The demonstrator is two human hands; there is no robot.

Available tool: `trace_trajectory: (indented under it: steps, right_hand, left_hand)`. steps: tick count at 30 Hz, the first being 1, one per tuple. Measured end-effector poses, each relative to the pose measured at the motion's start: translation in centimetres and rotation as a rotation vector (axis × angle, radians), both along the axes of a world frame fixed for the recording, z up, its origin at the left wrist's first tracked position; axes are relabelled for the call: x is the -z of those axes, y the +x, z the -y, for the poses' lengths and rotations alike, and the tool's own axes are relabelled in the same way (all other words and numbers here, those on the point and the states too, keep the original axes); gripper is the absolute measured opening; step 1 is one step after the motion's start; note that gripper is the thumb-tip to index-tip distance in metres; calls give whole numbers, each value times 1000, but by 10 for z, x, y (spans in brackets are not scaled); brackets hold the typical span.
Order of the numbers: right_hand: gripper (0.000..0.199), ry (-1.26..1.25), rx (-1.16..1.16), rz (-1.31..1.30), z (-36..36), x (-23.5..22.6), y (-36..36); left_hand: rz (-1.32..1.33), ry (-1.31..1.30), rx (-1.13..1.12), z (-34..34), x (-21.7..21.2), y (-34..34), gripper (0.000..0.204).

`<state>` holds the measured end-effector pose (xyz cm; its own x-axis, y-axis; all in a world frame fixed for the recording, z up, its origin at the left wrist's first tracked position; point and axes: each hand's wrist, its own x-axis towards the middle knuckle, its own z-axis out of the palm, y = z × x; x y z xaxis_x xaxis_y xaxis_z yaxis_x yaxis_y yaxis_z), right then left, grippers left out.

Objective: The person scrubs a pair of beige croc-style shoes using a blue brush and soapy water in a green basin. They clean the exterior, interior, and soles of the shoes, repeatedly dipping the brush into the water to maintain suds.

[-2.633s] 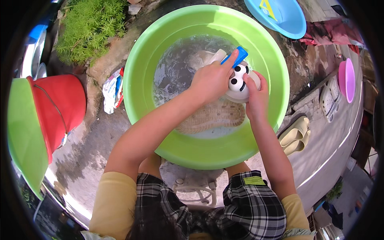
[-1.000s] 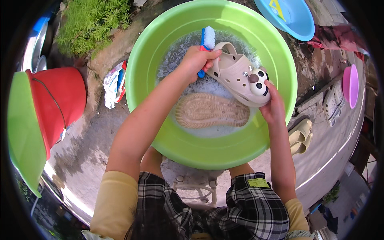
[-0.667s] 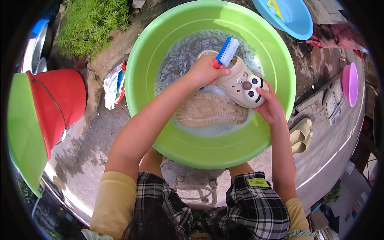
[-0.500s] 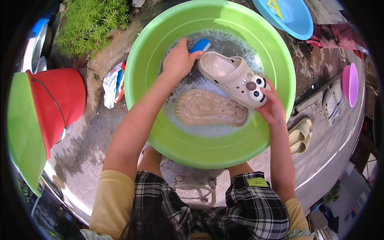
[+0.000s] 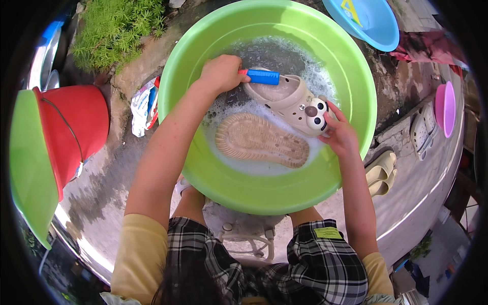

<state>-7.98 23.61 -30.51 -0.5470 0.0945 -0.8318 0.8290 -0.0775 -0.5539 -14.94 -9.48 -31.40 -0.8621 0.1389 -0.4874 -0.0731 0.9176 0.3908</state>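
Observation:
My left hand point(image 5: 222, 74) is closed on the handle of a scrubbing brush point(image 5: 263, 77) with a blue head, held over the heel opening of a beige clog point(image 5: 284, 101). Round the toe of that clog, which carries googly-eye charms and a brown nose, my right hand point(image 5: 339, 133) is gripping. A second clog point(image 5: 262, 140) lies sole up in the sudsy water, nearer to me. Both clogs are inside a large green basin point(image 5: 264, 195). The brush's bristles are hidden from view.
To the left stand a red bucket point(image 5: 86, 129) with a green basin point(image 5: 31, 157) against it, and a detergent bag point(image 5: 145, 108). A blue basin point(image 5: 368, 25) is at the upper right. Tan slippers point(image 5: 381, 174), a pale clog point(image 5: 422, 131) and a pink basin point(image 5: 446, 109) lie to the right.
The brush has come right and toward me, its blue back now facing up over the clog's opening. The held clog has shifted slightly left; the sole-up clog has drifted left and turned a little.

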Motion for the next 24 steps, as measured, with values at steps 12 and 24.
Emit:
trace_trajectory:
  steps: [12, 24]
  right_hand:
    - [103, 616, -976, -603, 47, 37, -19]
    - [101, 645, -1135, -656, 35, 40, -9]
  left_hand:
    - [-57, 131, 297, -57, 29, 2, 35]
    - [-117, 637, 30, -91, 67, 45, 19]
